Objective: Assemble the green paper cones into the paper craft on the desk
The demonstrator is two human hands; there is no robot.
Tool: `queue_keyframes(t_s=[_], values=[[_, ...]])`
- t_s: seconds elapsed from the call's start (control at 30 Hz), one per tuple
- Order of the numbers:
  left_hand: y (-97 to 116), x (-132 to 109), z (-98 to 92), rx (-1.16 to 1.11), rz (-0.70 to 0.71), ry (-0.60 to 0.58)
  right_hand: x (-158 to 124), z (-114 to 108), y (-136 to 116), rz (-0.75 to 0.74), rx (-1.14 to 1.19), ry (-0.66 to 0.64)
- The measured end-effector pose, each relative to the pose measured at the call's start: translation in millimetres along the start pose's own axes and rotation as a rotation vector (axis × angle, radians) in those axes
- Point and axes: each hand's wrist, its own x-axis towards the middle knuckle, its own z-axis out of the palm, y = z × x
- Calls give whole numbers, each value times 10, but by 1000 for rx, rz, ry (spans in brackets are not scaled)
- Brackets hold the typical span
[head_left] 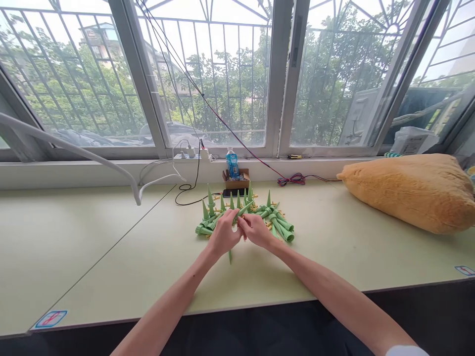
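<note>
My left hand is closed around a green plastic watering spike, whose pointed end sticks out up and to the right. My right hand meets it at the spike, thumb and fingers pinched together; what lies between those fingers is too small and covered to make out. Around both hands are several more green watering spikes with small yellow valve pieces. Some stand point up behind the hands, others lie on their sides to the left and right. A green tip shows below my left hand.
Behind the spikes, a dark phone lies before a small cardboard box with a blue-labelled bottle. Cables and a power strip are near the windowsill. A tan plush cushion rests on the table at right.
</note>
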Motion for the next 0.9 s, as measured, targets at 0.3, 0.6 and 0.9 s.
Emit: queue_keyframes(t_s=[0.3,0.6,0.9], values=[[-10,-5,3,0,15,-10,1,5,9,-6,-9,0],[-5,-7,-4,0,13,-7,3,5,-8,26,140,-18],[46,-3,-29,-30,7,3,30,-47,-48,161,488,-131]])
